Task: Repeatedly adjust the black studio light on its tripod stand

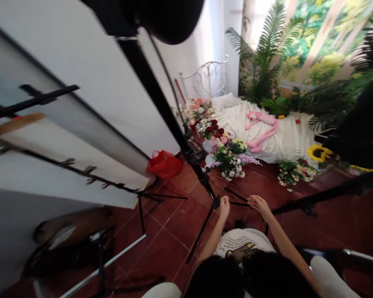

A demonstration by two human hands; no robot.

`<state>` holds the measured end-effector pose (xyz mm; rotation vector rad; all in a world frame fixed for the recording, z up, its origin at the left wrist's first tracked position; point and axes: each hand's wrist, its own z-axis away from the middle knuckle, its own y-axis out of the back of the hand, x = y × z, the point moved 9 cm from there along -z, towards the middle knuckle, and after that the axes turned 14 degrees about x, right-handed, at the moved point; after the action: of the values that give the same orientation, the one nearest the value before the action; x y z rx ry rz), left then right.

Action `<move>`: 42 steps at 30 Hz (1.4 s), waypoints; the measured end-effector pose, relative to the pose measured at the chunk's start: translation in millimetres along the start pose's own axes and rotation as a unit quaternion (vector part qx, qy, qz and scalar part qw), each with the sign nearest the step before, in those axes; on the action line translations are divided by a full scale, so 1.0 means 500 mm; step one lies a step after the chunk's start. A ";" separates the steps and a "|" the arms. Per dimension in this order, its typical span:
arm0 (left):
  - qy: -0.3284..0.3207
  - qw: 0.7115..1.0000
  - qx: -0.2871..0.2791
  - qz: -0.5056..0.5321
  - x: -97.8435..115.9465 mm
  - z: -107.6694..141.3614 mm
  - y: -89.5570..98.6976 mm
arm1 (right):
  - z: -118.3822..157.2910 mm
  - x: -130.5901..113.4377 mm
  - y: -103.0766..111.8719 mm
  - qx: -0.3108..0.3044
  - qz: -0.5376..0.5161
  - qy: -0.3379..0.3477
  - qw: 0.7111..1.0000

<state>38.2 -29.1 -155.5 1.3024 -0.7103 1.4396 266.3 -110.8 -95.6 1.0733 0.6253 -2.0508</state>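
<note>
Metal clips (90, 169) lined a crossbar beside a white panel (96, 153) at left, near a red plastic bag (164, 165) that sat on the tiled floor (180, 223), its contents hidden from view. To its right, a black stand (157, 101) rose at a slant across the view under a bulky dark head (170, 20).

The person's left hand (224, 207), fingers curled inward, was at the stand's lower knob (216, 203); whether it gripped the knob could not be told. Careful handling there appeared to call for a firm hold on the pole, well-spread legs and gradual turns of the knob, given the top-heavy load. Bunches of flowers (219, 142) lay beyond. The right hand (257, 204) was released, its fingers loosely extended near a slim black leg (236, 194), with contact unclear.

Farther right, a bed (287, 140) draped in white cloth bore a pink plush toy (269, 120), and a sunflower (318, 153) stood out beside more blooms (298, 170).
</note>
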 end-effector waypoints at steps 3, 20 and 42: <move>0.020 0.993 -0.109 -0.027 0.023 0.031 -0.107 | 0.012 0.002 0.131 0.096 -0.043 -0.007 0.994; -0.178 0.796 -0.575 0.067 0.397 0.540 -0.524 | 0.198 -0.008 0.367 0.255 -0.289 0.038 0.922; -0.148 0.820 -0.552 0.031 0.393 0.546 -0.531 | 0.196 -0.152 0.262 -0.038 -0.660 -0.048 0.748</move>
<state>401.3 -138.9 43.2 0.5469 -1.5076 0.5974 350.1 -230.8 9.7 0.3679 1.7367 -3.1306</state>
